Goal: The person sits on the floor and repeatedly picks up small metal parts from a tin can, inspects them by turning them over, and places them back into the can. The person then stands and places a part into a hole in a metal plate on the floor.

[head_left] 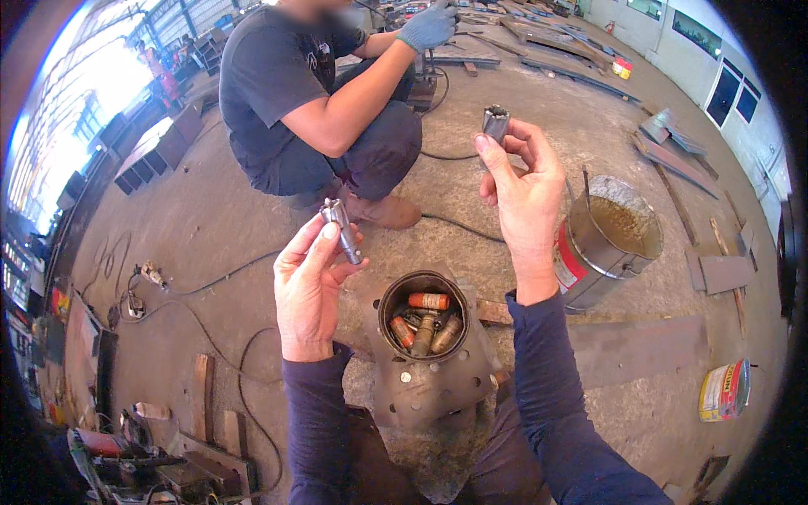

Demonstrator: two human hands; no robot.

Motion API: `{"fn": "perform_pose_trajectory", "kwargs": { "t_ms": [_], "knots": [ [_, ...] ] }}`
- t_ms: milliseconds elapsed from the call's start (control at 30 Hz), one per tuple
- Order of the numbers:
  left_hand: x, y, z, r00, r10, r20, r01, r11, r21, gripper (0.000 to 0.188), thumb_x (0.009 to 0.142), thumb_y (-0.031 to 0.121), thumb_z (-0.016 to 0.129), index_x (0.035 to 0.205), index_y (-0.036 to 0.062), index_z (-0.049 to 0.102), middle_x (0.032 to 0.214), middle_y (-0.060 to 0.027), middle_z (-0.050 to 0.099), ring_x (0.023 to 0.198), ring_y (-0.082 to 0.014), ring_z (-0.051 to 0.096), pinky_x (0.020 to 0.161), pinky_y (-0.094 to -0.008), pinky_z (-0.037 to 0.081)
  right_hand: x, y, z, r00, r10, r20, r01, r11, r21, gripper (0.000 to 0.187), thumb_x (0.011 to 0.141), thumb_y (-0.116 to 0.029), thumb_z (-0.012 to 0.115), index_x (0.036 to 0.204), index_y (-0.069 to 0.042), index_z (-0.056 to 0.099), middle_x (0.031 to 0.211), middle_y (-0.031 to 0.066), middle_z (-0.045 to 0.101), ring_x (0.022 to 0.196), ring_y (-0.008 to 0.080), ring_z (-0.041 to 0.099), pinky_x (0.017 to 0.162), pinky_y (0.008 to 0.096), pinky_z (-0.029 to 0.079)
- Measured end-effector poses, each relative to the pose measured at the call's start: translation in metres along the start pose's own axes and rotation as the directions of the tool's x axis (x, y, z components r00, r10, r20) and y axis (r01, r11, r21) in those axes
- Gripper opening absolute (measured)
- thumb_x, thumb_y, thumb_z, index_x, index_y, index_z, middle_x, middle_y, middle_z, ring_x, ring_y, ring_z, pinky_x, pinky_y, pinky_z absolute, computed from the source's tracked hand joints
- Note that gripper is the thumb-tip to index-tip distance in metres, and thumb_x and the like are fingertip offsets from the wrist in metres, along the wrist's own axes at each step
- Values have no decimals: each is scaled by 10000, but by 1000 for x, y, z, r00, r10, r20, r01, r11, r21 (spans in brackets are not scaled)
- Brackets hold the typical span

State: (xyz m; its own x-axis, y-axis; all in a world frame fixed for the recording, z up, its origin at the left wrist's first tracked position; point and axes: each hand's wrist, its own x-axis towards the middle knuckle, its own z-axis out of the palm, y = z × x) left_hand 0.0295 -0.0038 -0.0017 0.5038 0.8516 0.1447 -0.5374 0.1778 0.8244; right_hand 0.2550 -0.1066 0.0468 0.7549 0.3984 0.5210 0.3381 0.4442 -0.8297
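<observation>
My left hand is closed on an annular cutter, a grey metal piece with a toothed end up and a thinner shank pointing down. Higher and to the right, my right hand pinches a second annular cutter, its toothed rim facing up and its lower part hidden by my fingers. Between my forearms, lower down, stands a round metal pot. Inside it lie several cylindrical pieces, among them an orange tube and a brownish cylinder. Neither cutter touches the pot.
A co-worker with a gloved hand crouches ahead. A bucket of murky liquid stands right of my right wrist. A metal plate with holes lies below the pot. Cables cross the floor; a paint can sits far right.
</observation>
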Motion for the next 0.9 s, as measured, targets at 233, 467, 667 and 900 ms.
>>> {"fn": "perform_pose_trajectory", "kwargs": {
  "t_ms": [233,467,667,900],
  "knots": [
    [-8,-4,10,992,-76,101,82,995,-60,323,1036,129,623,1326,-14,641,1135,-174,730,1019,-276,731,783,-422,658,-2,-3,-1,1000,2,-19,-3,999,-49,383,909,-134,821,1223,19,664,1007,93,710,574,74,603,479,222,441],
    [-12,-6,14,975,-114,192,132,987,-86,364,1063,166,583,1368,-32,603,1154,-183,717,1049,-284,722,824,-426,655,-2,-8,-2,999,-2,-52,1,1000,-17,389,875,-129,845,1143,3,595,980,101,703,559,80,611,467,226,458],
    [-16,-5,21,967,-126,222,147,986,-78,379,1067,172,574,1382,-38,587,1173,-181,712,1072,-287,715,836,-436,654,-1,-6,-10,999,-15,-49,15,1000,-4,376,879,-137,841,1120,-3,586,973,103,697,561,82,615,461,227,443],
    [-18,-4,22,946,-159,281,194,976,-98,448,1065,224,576,1420,-47,541,1238,-196,684,1113,-303,698,856,-440,648,-1,-14,-11,998,31,-52,-30,1000,8,357,902,-126,820,1147,9,600,958,100,688,585,95,589,507,243,434]
  ]
}}
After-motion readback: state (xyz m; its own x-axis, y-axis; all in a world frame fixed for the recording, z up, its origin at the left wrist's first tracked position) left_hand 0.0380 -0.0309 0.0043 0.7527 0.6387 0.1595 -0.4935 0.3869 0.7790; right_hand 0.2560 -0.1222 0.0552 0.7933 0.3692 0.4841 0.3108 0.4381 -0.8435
